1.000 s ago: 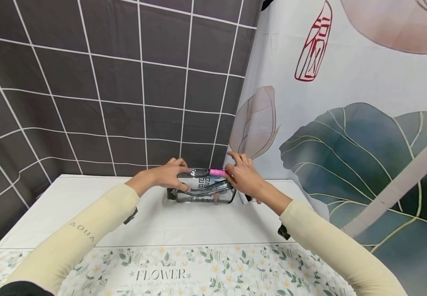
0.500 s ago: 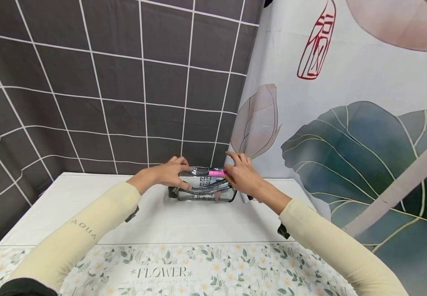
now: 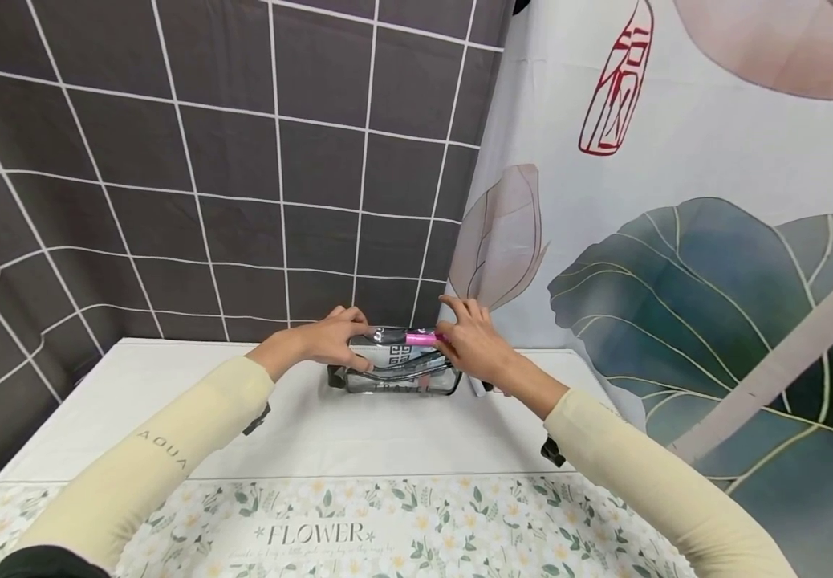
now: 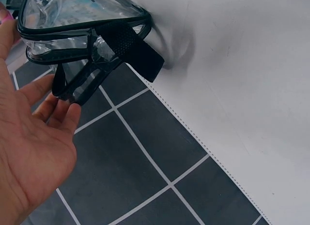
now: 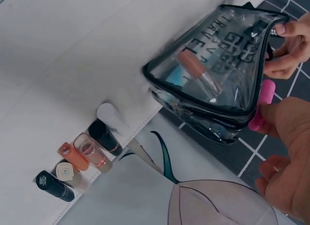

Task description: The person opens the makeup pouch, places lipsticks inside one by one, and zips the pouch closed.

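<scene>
A clear toiletry bag (image 3: pixel 395 377) with black trim and TRAVEL lettering stands at the back of the white table. My left hand (image 3: pixel 331 339) grips its top edges at the left end, thumb on the near rim. In the left wrist view, the fingers curl against a black-edged flap of the bag (image 4: pixel 89 87). My right hand (image 3: pixel 477 345) pinches a pink cosmetic tube (image 5: pixel 264 104) at the bag's upper edge, over its right part. Through the clear side, a lip gloss tube with a peach cap (image 5: pixel 198 72) shows in the bag.
Right of the bag, several cosmetics stand in a row near the table's back edge, including a black-capped tube (image 5: pixel 48 184), an orange one (image 5: pixel 72 155) and a white one (image 5: pixel 111 116). A dark grid cloth (image 3: pixel 214 160) hangs behind. A floral cloth (image 3: pixel 460 530) covers the front.
The pink tube has shifted slightly left relative to the bag. Both hands otherwise keep nearly the same place, and the head view has moved a little.
</scene>
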A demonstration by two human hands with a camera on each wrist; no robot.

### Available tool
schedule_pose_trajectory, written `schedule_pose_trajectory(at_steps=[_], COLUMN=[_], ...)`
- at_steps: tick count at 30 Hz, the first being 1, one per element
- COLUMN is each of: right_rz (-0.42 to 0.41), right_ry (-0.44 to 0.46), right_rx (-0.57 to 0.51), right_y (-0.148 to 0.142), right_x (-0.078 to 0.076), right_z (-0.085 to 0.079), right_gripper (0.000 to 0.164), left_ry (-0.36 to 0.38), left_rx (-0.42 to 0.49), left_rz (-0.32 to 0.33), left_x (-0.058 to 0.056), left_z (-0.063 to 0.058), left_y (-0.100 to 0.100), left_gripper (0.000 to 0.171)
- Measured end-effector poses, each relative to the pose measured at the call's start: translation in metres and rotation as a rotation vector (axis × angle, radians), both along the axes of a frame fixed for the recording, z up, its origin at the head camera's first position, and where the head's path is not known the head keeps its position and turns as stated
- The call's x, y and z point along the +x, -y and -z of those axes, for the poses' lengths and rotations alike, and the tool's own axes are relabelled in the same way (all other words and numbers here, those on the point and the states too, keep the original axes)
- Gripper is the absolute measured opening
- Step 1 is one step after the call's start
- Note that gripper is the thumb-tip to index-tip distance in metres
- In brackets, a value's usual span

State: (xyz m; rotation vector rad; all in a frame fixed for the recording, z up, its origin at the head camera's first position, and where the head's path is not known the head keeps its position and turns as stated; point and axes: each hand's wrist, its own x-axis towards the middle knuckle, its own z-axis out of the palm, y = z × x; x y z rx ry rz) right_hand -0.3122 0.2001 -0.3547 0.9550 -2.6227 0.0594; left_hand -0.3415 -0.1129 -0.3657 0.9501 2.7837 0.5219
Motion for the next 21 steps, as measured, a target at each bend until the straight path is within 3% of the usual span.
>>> schedule_pose_trajectory(at_steps=[21], right_rz=[0.027], right_ry=[0.062], right_rx=[-0.022], right_y=[-0.0037], right_x=[0.0018], right_z=[0.0007], right_gripper=[0.023], left_ry=[0.013], left_rx=[0.004], left_rz=[0.001], left_x=[0.0031], left_z=[-0.002], left_y=[0.0004], left_gripper=[0.089])
